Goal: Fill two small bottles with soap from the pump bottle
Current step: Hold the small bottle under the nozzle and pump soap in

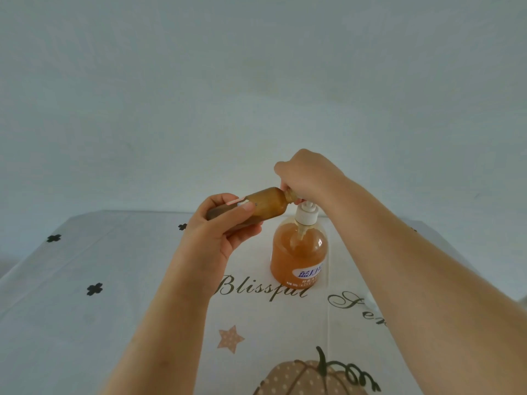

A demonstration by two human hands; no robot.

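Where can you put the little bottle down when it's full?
The left side of the tablecloth, around the clover prints, is bare. So is the patch near the star print, in front of the pump bottle. It is crowded above that bottle, where the right hand grips its top and the left hand holds the small bottle.

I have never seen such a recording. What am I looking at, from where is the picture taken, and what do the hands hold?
No machine here: a person wears a camera on the head, so this one picture looks forward and down at their bare arms. The left hand holds a small bottle, brown and tipped nearly sideways, its neck at the pump. The right hand curls over the top of the pump bottle, which stands on a tablecloth printed with a pumpkin.
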